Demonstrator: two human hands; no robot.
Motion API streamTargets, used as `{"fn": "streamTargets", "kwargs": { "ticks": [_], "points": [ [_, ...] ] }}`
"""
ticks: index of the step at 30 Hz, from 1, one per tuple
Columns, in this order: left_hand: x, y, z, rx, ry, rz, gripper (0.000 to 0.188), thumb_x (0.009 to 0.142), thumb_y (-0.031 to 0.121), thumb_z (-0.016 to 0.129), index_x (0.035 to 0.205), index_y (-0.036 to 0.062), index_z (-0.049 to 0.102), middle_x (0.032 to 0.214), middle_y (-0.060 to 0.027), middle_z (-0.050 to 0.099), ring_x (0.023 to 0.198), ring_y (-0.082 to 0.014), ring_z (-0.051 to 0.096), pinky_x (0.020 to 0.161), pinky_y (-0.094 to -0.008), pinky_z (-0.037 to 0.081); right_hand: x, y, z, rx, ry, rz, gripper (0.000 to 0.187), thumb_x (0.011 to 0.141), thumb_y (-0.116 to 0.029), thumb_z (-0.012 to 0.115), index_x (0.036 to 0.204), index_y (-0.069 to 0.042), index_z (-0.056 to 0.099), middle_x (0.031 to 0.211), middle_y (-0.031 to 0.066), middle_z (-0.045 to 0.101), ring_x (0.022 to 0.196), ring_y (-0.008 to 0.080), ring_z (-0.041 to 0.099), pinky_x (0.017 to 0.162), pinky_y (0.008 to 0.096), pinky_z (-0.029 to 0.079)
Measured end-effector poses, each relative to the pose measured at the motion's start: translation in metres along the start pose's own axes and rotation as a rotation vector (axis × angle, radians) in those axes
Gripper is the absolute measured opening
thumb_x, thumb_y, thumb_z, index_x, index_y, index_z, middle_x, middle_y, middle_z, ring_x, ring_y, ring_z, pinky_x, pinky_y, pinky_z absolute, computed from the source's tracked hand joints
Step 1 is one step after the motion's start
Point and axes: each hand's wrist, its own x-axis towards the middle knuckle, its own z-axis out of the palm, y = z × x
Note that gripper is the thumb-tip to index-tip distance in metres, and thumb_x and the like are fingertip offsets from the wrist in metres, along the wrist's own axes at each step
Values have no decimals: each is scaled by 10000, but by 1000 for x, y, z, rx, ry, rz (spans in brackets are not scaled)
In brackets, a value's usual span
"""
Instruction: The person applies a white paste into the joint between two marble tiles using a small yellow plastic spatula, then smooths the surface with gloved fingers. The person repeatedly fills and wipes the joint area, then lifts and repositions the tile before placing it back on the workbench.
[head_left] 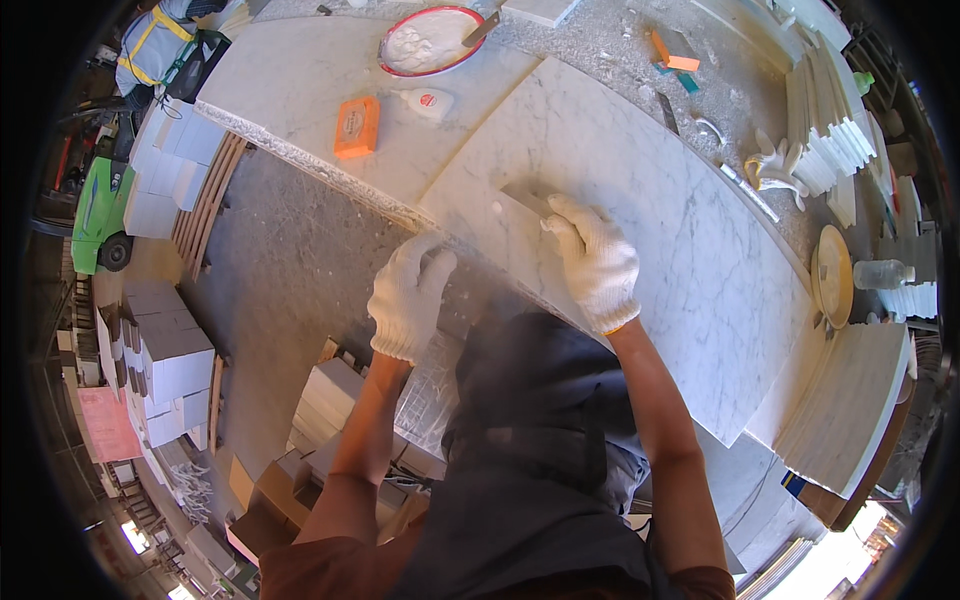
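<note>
"What is being handled?"

"A marble slab (690, 260), white with soft grey veins, smooth and flat. It runs slantwise from the centre of the frame to the lower right."

"And the hands?"

"Both wear white ribbed-cuff knit gloves (612, 290). The left hand (408, 300), at centre, is half curled, thumb apart from the fingers, with nothing visible in it; its fingertips are near the slab's front edge. The right hand (590, 250), just right of centre, is over the slab with fingers bent inward. I cannot tell whether it grips anything; a grey triangular patch by its fingertips could be a tool or shadow."

"What lies around them?"

"At upper left, a second pale slab (290, 75) with a rough, crumbly edge. On it are a blocky orange box (357, 128), a small white squeeze bottle (428, 103) on its side, and a round, red-rimmed bowl (425, 75) of lumpy white paste (420, 45), a flat-bladed spatula (482, 29) leaning in it."

"And at upper right?"

"A crumpled cloth glove (775, 168) on a dusty, gritty surface, beside thin stacked panels (822, 120)."
</note>
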Motion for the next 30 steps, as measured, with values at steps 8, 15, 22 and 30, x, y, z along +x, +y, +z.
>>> {"fn": "streamTargets", "kwargs": {
  "ticks": [8,15,22,30],
  "points": [
    [117,26,-2,-137,-205,-136,647,935,490,790,1367,21,677,1155,-122,725,893,-190,726,806,-336,596,-18,7,-46,967,14,868,413,1105,-124,631,1490,19,584,980,6,621,810,119,584,674,256,500],
    [239,22,32,38,23,-303,841,838,564,820,1401,-20,598,1207,-156,716,975,-247,757,749,-386,618,-38,29,-62,1284,-50,884,280,1098,-187,665,1334,-35,671,1013,13,629,862,141,583,740,301,517],
    [274,24,61,277,116,-484,823,873,433,709,1545,16,480,1531,-177,630,1369,-322,653,1105,-437,525,-38,25,-58,1375,35,866,118,1067,-190,718,1145,-102,712,1090,27,671,929,213,621,767,356,539],
    [284,2,47,46,-241,-408,558,954,370,743,1398,45,648,1310,-109,725,1156,-226,724,899,-423,644,-36,21,-60,1165,-118,850,178,1080,-254,706,1178,-107,701,1097,10,678,980,233,653,772,361,552]
  ]
}}
